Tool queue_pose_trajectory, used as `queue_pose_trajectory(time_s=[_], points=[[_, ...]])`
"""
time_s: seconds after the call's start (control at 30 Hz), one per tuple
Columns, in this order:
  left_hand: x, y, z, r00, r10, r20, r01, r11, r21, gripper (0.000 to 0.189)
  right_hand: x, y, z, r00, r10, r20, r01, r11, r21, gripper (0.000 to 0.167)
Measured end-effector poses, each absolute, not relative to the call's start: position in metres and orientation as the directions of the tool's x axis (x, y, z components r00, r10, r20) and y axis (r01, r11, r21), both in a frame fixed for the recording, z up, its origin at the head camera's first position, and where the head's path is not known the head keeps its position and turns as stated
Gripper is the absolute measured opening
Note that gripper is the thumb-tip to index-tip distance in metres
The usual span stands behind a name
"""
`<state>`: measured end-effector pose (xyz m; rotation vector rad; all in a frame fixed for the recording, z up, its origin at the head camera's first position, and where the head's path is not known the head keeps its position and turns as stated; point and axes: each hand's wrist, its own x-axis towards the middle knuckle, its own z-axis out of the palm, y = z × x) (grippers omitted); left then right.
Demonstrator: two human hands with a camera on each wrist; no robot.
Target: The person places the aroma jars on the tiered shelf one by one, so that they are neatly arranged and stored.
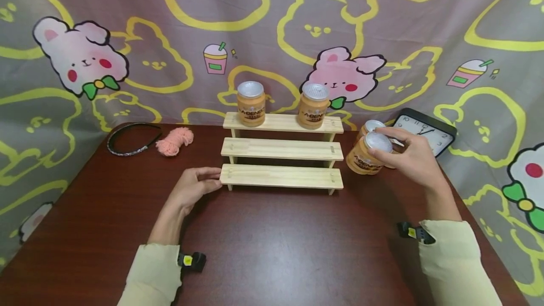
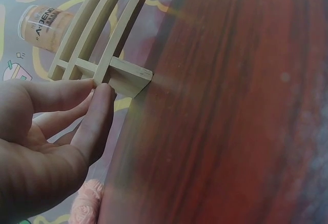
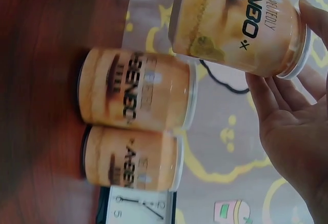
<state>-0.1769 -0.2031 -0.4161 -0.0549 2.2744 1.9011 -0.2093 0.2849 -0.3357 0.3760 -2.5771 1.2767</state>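
A three-step wooden display stand (image 1: pixel 280 149) stands on the table, with two orange jars (image 1: pixel 251 107) with silver lids on its top step. My left hand (image 1: pixel 193 188) pinches the left end of the bottom step; in the left wrist view its thumb and finger meet at the plank's end. My right hand (image 1: pixel 410 157) grips another orange jar (image 3: pixel 236 26) around its silver lid, thumb and fingers on opposite sides. This jar hangs tilted to the right of the stand. Two similar jars (image 3: pixel 136 88) stand side by side behind it, partly hidden in the head view.
A square black-framed clock (image 1: pixel 418 131) leans at the back right. At the back left lie a black headband (image 1: pixel 127 152) and a pink yarn skein (image 1: pixel 175 141). A patterned curtain (image 1: pixel 263 55) hangs behind the dark brown table (image 1: pixel 272 244).
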Motion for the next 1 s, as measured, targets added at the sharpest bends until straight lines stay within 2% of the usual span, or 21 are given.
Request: queue_pose_trajectory(time_s=[0.23,0.6,1.0], points=[[-0.174,-0.203,-0.415,-0.982,0.08,-0.171,-0.154,0.182,0.971,0.044,-0.213,0.276,-0.338,-0.921,-0.151,0.359,-0.369,0.631,-0.683,0.052],[-0.174,-0.202,-0.416,-0.983,0.087,-0.161,-0.145,0.169,0.975,0.044,-0.22,0.258,-0.327,-0.875,-0.187,0.446,-0.469,0.552,-0.69,0.048],[-0.176,-0.201,-0.415,-0.985,0.08,-0.155,-0.139,0.173,0.975,0.043,-0.229,0.229,-0.32,-0.876,-0.247,0.413,-0.481,0.502,-0.719,0.046]])
